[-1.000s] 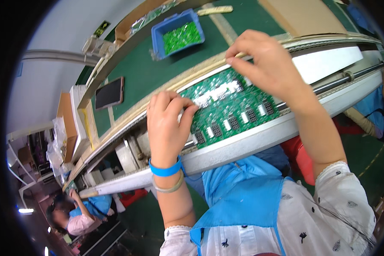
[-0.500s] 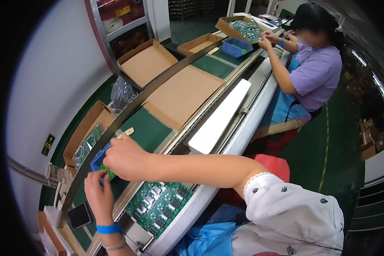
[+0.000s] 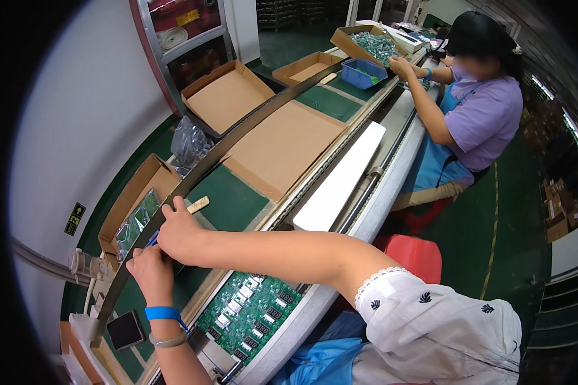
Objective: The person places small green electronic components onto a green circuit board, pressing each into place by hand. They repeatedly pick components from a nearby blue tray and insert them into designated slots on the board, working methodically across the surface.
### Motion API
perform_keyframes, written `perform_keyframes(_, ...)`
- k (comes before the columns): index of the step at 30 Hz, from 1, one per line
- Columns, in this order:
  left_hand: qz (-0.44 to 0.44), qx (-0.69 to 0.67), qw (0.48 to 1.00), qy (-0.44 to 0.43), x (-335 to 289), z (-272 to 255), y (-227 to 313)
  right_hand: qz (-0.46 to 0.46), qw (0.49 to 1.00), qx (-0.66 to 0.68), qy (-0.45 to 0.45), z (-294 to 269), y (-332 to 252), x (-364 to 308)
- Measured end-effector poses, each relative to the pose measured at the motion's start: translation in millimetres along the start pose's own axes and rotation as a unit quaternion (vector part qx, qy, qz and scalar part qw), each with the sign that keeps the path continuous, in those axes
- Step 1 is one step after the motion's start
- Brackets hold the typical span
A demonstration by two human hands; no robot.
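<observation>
My left hand point(image 3: 150, 274), with a blue band and a bangle at its wrist, is raised beside a small blue bin point(image 3: 152, 239). Its fingers are curled inward, and whatever they hold is hidden. My right hand point(image 3: 180, 236) reaches across from the right and bends over the same bin, just beyond the left hand. Most of its fingertips are out of sight, so its grip cannot be told. Between the hands only a sliver of the bin shows. Nearer me, a green circuit board panel point(image 3: 247, 311) with several black display parts lies on the line.
A pale wooden piece point(image 3: 199, 205) lies beyond my right hand. Cardboard sheet point(image 3: 282, 151), white block point(image 3: 343, 179) and dark phone-like slab point(image 3: 125, 330) rest along the bench. Behind the long barrier stands a box of bagged boards point(image 3: 135, 218). A co-worker point(image 3: 475, 115) sits at the far right.
My right hand has shifted slightly left and its fingers now point higher. Both hands now cover most of the blue bin, whose green contents showed before. The view has moved slightly.
</observation>
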State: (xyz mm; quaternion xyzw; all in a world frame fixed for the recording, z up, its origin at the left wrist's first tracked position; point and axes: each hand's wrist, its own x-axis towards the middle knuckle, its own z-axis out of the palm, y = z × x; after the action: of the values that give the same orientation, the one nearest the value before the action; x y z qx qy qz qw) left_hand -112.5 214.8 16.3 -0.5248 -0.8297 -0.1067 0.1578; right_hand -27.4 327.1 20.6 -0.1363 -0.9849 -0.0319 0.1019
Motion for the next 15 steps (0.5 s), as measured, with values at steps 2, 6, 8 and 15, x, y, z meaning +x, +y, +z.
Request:
perform_keyframes(2,0.003,-0.004,1.000,0.018,-1.8,-0.8,0.1,0.001,1.000,0.015,-0.001,1.9,1.8,-1.1)
perform_keyframes(6,0.012,0.010,1.000,0.027,-5.8,-3.7,-3.9,0.023,0.995,0.053,0.079,9.4,0.3,-2.2)
perform_keyframes(8,0.014,0.022,0.999,0.034,-6.2,-5.1,-3.4,0.032,0.988,0.087,0.120,12.6,1.4,-2.9)
perform_keyframes(15,0.015,-0.046,0.988,0.148,-11.7,-25.7,10.1,0.038,0.931,0.261,0.253,-4.2,5.5,-15.4)
